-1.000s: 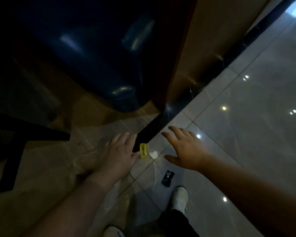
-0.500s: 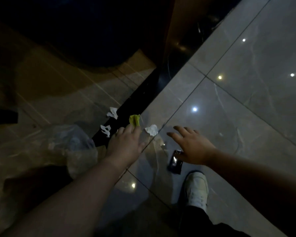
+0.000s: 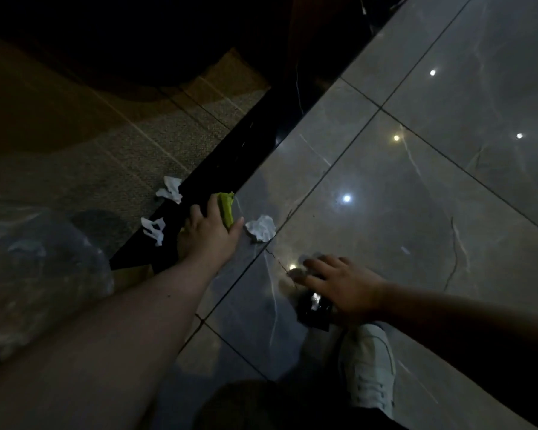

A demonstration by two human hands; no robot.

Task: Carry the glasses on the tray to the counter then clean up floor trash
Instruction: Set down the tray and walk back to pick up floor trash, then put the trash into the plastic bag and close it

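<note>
At the far left a clear plastic bag (image 3: 41, 268) lies crumpled on the floor (image 3: 416, 212). Next come two torn white paper scraps (image 3: 153, 230) (image 3: 170, 189) by the dark strip (image 3: 227, 169). The left hand (image 3: 208, 234) presses on a yellow-green wrapper (image 3: 226, 206), fingers curled around it. A crumpled white paper ball (image 3: 261, 228) lies just beside this hand. The right hand (image 3: 342, 285) hovers released, fingers spread, over a shiny black wrapper (image 3: 314, 308). A white shoe (image 3: 368, 364) stands below it.
</note>
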